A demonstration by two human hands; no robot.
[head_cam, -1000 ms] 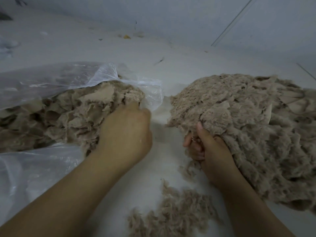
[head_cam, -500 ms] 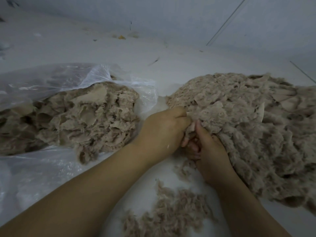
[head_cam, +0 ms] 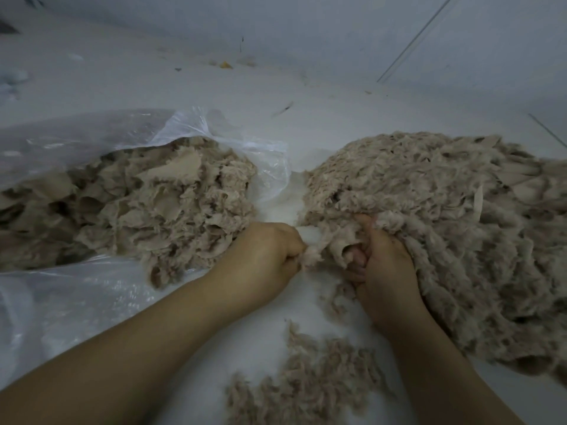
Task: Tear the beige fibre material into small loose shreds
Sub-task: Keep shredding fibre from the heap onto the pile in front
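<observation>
Left hand point(head_cam: 264, 250) clenched on a fibre tuft | right hand point(head_cam: 380, 265) gripping the fibre piece point(head_cam: 337, 243), anchoring it, I judge, for tearing | shredded pile point(head_cam: 429, 225) touching right hand | untorn stock in plastic bag point(head_cam: 76, 142), left.

No text, label, brand, number or sign is showing anywhere that can be read.
</observation>
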